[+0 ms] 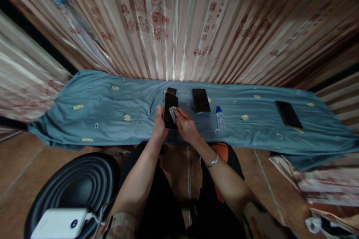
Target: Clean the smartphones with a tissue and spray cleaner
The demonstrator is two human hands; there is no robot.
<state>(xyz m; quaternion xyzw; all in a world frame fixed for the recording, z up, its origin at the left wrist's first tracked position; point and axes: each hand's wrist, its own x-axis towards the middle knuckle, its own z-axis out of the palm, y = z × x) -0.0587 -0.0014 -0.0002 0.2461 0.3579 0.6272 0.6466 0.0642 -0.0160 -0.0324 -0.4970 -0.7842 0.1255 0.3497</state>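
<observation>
My left hand (160, 124) grips a black smartphone (168, 114) by its left edge, tilted up over the near part of the cloth-covered table. Pressed against the phone's screen is a small pale grey cloth (173, 114), pinched under the fingers of my right hand (186, 124). Just beyond the phone's top edge lies a small dark flat object (171, 91), partly hidden; its kind is unclear. A second dark phone (201, 101) rests flat to the right. Beside it lies a small clear bottle (220, 118) with a blue cap.
Another black phone (288, 114) lies toward the right end of the blue-green tablecloth (146, 119). Patterned curtains (179, 26) hang behind the table. At lower left, a white power bank (60, 224) with a cable sits on a round black ridged stool (75, 179).
</observation>
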